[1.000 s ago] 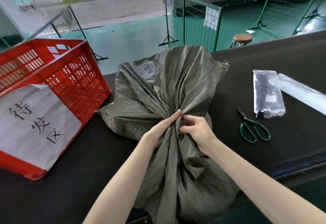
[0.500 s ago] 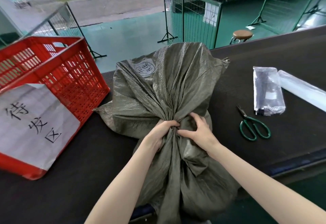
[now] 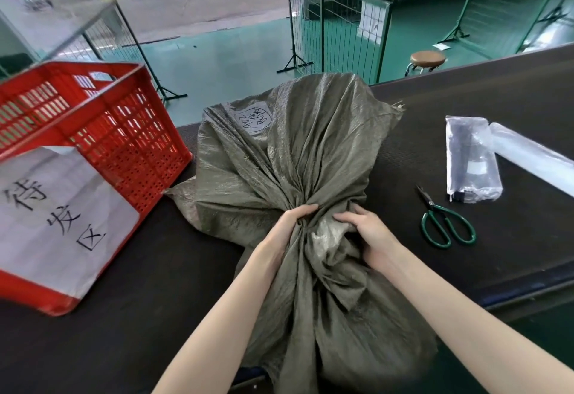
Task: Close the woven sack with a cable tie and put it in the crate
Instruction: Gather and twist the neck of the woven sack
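Note:
A grey-green woven sack (image 3: pixel 298 151) lies on the dark table (image 3: pixel 124 316) in the middle, its mouth end trailing toward me over the front edge. The fabric is bunched into a neck at its middle. My left hand (image 3: pixel 290 226) grips that neck from the left. My right hand (image 3: pixel 369 235) holds the gathered fabric from the right, fingers curled over it. A red slatted crate (image 3: pixel 102 132) with a white paper sign stands at the left. A clear bag holding dark cable ties (image 3: pixel 469 160) lies at the right. No tie is on the sack.
Green-handled scissors (image 3: pixel 444 222) lie right of the sack, near my right hand. A clear plastic roll (image 3: pixel 534 157) rests at the far right. Beyond the table are a green floor, wire fence panels (image 3: pixel 335 30) and a round stool (image 3: pixel 427 59).
My left hand went from flat fingers on the fabric to a closed grip on the neck. My right hand shifted its hold slightly right and lower. The gather is tighter.

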### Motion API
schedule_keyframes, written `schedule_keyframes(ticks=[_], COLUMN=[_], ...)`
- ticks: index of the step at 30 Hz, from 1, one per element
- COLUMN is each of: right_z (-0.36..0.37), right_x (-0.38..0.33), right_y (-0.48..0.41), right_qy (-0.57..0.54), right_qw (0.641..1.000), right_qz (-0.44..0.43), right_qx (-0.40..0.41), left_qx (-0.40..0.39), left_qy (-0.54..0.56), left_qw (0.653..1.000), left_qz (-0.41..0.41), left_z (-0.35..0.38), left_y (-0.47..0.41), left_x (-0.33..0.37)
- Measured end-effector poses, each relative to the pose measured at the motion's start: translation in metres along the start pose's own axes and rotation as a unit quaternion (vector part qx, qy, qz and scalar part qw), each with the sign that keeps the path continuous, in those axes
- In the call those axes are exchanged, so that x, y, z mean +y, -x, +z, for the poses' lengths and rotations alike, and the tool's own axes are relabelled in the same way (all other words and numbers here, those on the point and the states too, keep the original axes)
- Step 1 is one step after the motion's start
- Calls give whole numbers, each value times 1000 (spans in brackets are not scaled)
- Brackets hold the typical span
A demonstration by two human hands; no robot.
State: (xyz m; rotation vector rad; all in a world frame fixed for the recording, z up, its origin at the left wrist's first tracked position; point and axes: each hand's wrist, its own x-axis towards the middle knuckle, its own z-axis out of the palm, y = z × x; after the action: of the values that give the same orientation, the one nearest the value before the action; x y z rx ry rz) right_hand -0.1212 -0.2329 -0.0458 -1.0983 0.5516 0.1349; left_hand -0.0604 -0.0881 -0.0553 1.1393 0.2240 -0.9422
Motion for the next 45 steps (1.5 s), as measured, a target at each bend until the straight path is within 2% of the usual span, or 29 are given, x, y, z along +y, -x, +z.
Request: schedule_keyframes(ticks=[5,9,11,14,18,22,24,26,28,29,30,33,35,38,41,43,45], right_z=[21,35,35,29,22,17,17,18,13,10,6,-4,-9,-6,-5,-6,-8], right_x=[-8,-13,-16,-17,-5,-7,-8,0,12,17,23,39,48,50,44,42,41], right_y=[-7,-8,-9,-6,3,12,12,8,0,-1,-1,3,7,17,26,36,44], right_qy=[70,48,40,66,136,123,99,104,177,221,246,163,101,25,39,95,186], right_qw=[994,995,998,997,984,979,986,992,967,950,945,984,992,993,993,991,980], right_qz=[-70,-75,-41,21,-13,-9,-24,-69,-128,-141,-132,9,70,117,109,78,9], right_qx=[41,39,10,-37,-113,-165,-134,-19,130,169,172,66,1,-12,-21,-60,-75], left_qx=[-54,-56,-46,-51,-43,1,44,77,107,119,127,145,155,166,163,154,139], left_qy=[4,-16,-35,10,56,-4,-44,-85,-103,-101,-97,-89,-76,-74,-62,-69,-85], left_qw=[998,997,998,999,996,994,986,976,968,966,964,963,962,958,962,967,971], left_qz=[-42,-46,-32,10,53,111,157,184,202,207,210,209,213,221,210,193,177], left_z=[-5,-13,-13,-5,1,0,2,6,8,9,9,11,16,21,19,16,14], left_y=[11,23,25,21,11,10,8,7,6,6,5,1,-3,-9,-14,-13,-13], left_x=[-1,-2,-5,-11,-17,-18,-16,-14,-13,-12,-11,-10,-11,-11,-10,-8,-7])
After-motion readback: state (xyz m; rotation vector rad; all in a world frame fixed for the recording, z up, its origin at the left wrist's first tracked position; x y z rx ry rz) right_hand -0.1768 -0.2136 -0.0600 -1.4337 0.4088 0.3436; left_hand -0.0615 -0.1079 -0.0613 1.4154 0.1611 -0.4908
